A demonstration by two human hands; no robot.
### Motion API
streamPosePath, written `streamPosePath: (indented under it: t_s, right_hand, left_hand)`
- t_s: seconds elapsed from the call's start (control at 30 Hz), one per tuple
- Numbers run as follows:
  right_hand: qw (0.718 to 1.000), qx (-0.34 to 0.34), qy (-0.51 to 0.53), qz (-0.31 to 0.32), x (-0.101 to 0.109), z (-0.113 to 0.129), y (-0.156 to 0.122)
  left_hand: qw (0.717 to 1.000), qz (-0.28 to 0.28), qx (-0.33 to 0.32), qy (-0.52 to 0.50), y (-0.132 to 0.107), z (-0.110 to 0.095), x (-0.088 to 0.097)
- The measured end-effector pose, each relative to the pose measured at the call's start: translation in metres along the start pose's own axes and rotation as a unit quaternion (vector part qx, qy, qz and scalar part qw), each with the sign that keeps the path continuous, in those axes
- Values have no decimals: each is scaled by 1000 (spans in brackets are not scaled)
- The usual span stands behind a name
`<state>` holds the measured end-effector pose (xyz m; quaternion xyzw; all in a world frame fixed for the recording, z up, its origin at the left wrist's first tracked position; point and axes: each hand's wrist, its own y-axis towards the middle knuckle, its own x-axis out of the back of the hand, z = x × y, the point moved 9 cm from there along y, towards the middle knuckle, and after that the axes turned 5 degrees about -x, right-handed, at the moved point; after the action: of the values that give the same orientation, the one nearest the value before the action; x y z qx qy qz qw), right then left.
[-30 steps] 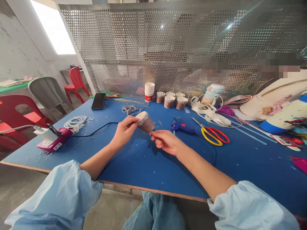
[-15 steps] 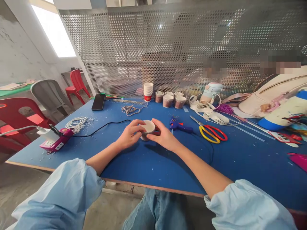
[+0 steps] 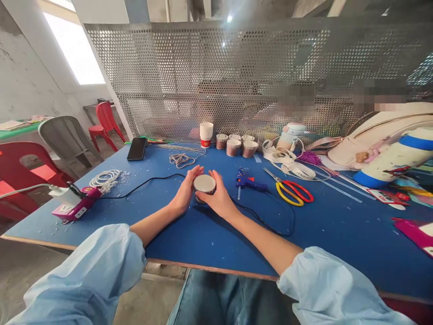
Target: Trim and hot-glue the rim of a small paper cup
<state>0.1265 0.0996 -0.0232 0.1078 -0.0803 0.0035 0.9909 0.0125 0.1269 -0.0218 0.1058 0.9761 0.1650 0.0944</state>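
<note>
A small paper cup (image 3: 204, 184) with a pale round top is clasped between my two hands above the blue table. Its side is mostly hidden, so how it is covered I cannot tell. Against its left side rests my left hand (image 3: 184, 192), palm inward and fingers pointing forward. Round the right side curves my right hand (image 3: 221, 197), the thumb across the near side. To the right lies a blue glue gun (image 3: 251, 182) with its dark cord. Beyond it are scissors (image 3: 293, 191) with one yellow and one red handle.
Several brownish covered cups (image 3: 233, 147) stand at the back beside a stack of white paper cups (image 3: 206, 134). Loose cord (image 3: 182, 159), a phone (image 3: 137, 148) and a magenta power strip (image 3: 77, 205) lie leftward. A bag (image 3: 352, 140) and bottle (image 3: 389, 158) occupy the right.
My left hand has gone from bent fingers over the cup's top to lying along its side. My right hand has turned and stays round the cup. The view has shifted slightly.
</note>
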Motion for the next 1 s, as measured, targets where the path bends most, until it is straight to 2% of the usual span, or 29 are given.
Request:
streamPosePath:
  t_s: [0.13,0.33,0.57,0.83,1.0]
  right_hand:
    - [1000,-7,9,14,-12,-8,-1]
    - [999,5,20,31,-14,-7,-5]
    - [999,-42,-17,3,-9,-23,-6]
    - [998,-57,-29,-23,1,-17,-11]
    - [999,-41,-20,6,2,-14,-6]
  left_hand:
    - [998,29,-9,55,-11,5,-10]
    - [999,-19,40,31,-14,13,-3]
    - [979,-80,171,-82,-21,17,-7]
    - [978,-31,181,-99,-26,17,-14]
    - [978,25,175,-115,-34,13,-22]
